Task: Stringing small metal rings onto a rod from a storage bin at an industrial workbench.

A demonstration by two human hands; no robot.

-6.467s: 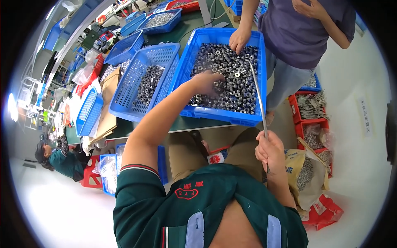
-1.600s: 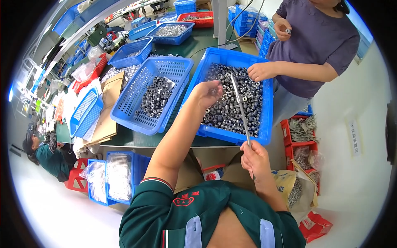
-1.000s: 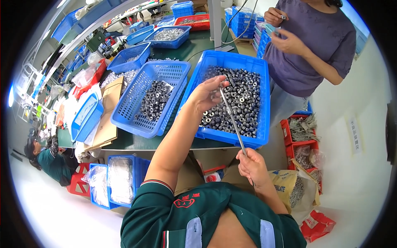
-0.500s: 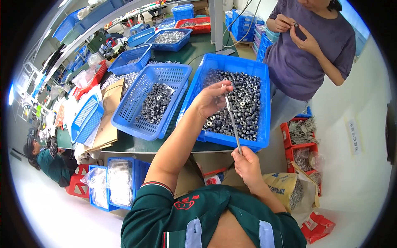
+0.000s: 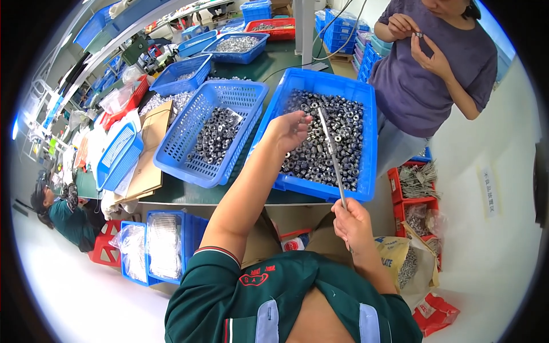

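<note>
My right hand (image 5: 351, 224) is closed around the lower end of a thin metal rod (image 5: 339, 178), close in front of my body. The rod slants up and away over a blue bin (image 5: 373, 150) and looks thicker and shinier along its upper part, with a small collar-like piece there. Left of the rod's upper end, my left hand (image 5: 290, 131) hovers over the bin with loosely bent fingers, apart from the rod. Nothing shows clearly between them. Many small dark metal nut-like rings (image 5: 346, 128) lie in the bin below.
A blue perforated basket (image 5: 171, 163) with similar rings stands left of the bin on a green table (image 5: 280, 54). Flattened cardboard (image 5: 150, 166) lies further left. A person in a purple shirt (image 5: 420, 74) stands at the right, handling a small part. Red bins (image 5: 413, 197) stand on the floor.
My left hand has come away from the rod and moved slightly left and down. The rod and my right hand have shifted a little right; the rod's upper end now shows uncovered.
</note>
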